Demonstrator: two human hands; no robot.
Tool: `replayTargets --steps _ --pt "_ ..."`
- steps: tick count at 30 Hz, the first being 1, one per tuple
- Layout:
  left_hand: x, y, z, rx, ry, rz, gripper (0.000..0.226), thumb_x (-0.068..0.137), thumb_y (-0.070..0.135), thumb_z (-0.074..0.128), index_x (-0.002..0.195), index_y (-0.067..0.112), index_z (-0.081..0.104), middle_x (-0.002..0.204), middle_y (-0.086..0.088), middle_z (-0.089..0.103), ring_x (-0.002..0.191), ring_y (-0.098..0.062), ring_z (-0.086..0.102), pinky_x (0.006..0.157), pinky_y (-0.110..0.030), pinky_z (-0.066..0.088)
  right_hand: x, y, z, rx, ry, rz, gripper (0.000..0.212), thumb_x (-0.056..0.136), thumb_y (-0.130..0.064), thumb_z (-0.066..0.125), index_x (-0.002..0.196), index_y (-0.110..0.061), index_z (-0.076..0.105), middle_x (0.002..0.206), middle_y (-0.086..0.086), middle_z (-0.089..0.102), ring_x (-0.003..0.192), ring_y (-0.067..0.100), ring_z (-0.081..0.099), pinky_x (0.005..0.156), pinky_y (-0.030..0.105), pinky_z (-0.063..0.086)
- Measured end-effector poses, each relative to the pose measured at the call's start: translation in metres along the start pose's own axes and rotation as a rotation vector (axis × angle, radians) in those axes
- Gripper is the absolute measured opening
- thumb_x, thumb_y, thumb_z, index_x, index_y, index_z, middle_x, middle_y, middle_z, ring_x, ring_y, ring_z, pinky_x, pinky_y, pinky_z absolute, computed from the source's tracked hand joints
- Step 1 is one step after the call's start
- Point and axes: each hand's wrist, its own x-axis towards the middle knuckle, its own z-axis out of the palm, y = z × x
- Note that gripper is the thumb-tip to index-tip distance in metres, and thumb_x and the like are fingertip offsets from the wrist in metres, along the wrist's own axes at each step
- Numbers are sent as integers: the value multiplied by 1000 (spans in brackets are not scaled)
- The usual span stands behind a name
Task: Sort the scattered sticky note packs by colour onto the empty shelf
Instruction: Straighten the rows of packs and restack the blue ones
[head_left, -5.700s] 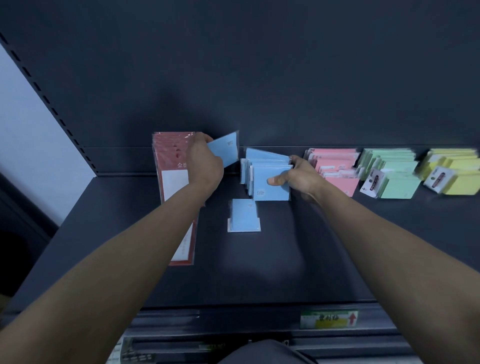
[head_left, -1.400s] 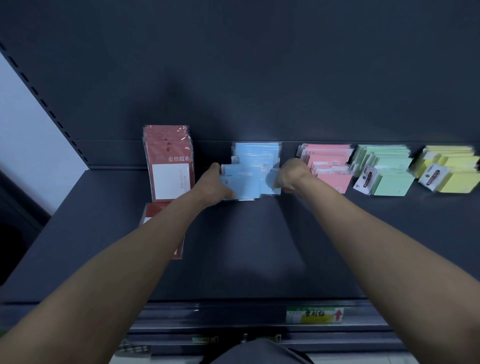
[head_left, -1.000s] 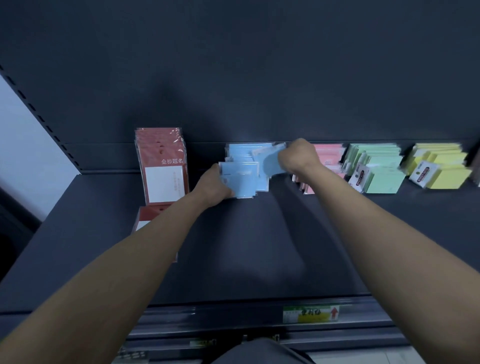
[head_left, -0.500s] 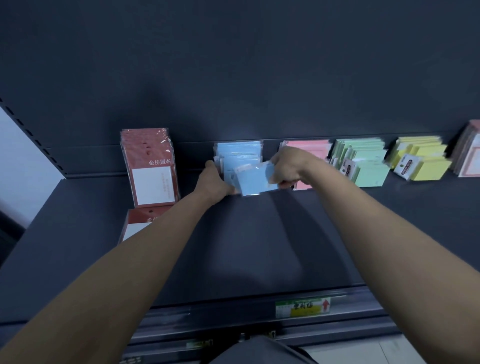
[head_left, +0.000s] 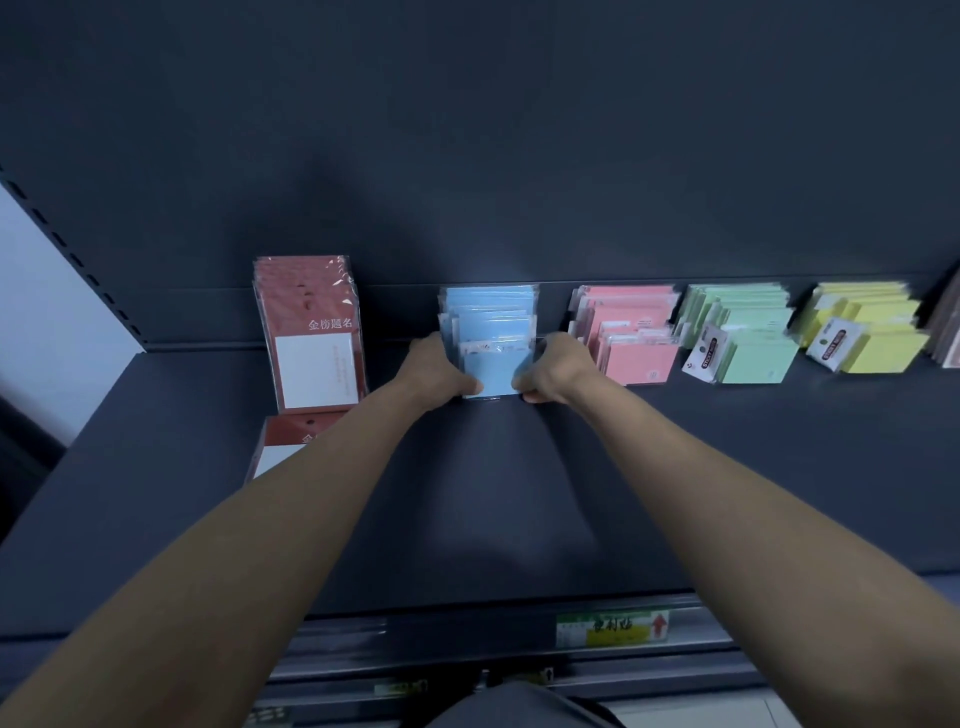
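Two hands were clamped on the blue packs (head_left: 491, 322): the left hand (head_left: 441, 369) closed on the stack's left side and the right hand (head_left: 556, 369) on its right, with thumbs low on the front pack. The stack stood at the rear edge of the shelf (head_left: 493, 493), near its middle, leaning on the back wall. The squeeze from both sides looked meant to square the fanned packs into one tidy row, so that they would stand without sliding forward.

To the right along the same rear edge, each colour had its own leaning group: pink packs (head_left: 634, 332) just beside the blue, then green packs (head_left: 743, 332), then yellow packs (head_left: 862, 327). The sorting seemed nearly done. Toward the rear left corner stood the red packs (head_left: 311, 332), and in front of them a flat red pack (head_left: 291, 441) lay partly under the left forearm, probably the last piece to stand up. A price label (head_left: 613, 626) sat on the shelf's front edge.
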Motion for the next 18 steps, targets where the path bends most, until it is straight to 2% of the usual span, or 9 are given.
replayTargets --steps 2,5,6,8,10,13,16,18 --pt "0 2 0 -48 -15 18 60 68 -4 76 123 4 53 119 -5 58 99 -16 55 83 -26 45 2 0 0 34 -9 -5 16 75 9 59 80 -6 57 78 11 58 66 26 63 74 51 58" --pt "3 3 1 -57 -9 30 56 69 -4 75 120 4 54 118 -7 61 95 -17 57 80 -26 46 2 1 -3 36 -23 8 15 78 9 60 83 -5 57 81 12 59 65 26 62 76 45 59" --pt "4 2 1 -55 -14 26 56 68 -4 76 119 4 55 118 -8 62 96 -17 57 80 -27 47 2 1 -4 28 -29 7 15 78 8 59 81 -6 55 79 12 58 61 25 61 72 39 60" --pt "5 1 -1 -30 -25 10 58 66 -1 78 119 4 54 119 -8 61 100 -20 59 84 -29 49 2 0 -6 -17 -41 8 20 80 6 55 70 -10 48 72 9 54 50 20 56 53 25 52" --pt "7 0 -2 -4 -41 1 62 64 1 80 120 4 53 120 -7 59 105 -21 57 88 -31 49 2 -1 -8 -64 -54 12 25 82 3 52 64 -12 43 65 9 53 47 17 55 46 20 46" --pt "8 -1 -4 54 -45 -16 72 60 8 83 123 6 49 126 -10 53 111 -24 54 95 -36 48 -1 -6 -12 -166 -59 5 25 84 0 52 63 -10 42 58 8 53 48 17 54 45 18 42" --pt "7 -1 -8 100 -51 -45 86 60 15 84 133 6 40 134 -12 46 117 -25 50 99 -39 45 -8 -10 -17 -356 1 -38 33 82 1 56 56 -10 38 55 2 40 55 20 47 30 14 29" --pt "4 1 -10 132 -40 -57 94 65 16 83 141 3 29 142 -13 38 124 -27 45 102 -37 42 -9 -13 -20 -417 37 -50 31 82 3 53 58 -9 37 60 4 41 68 25 52 41 19 36"
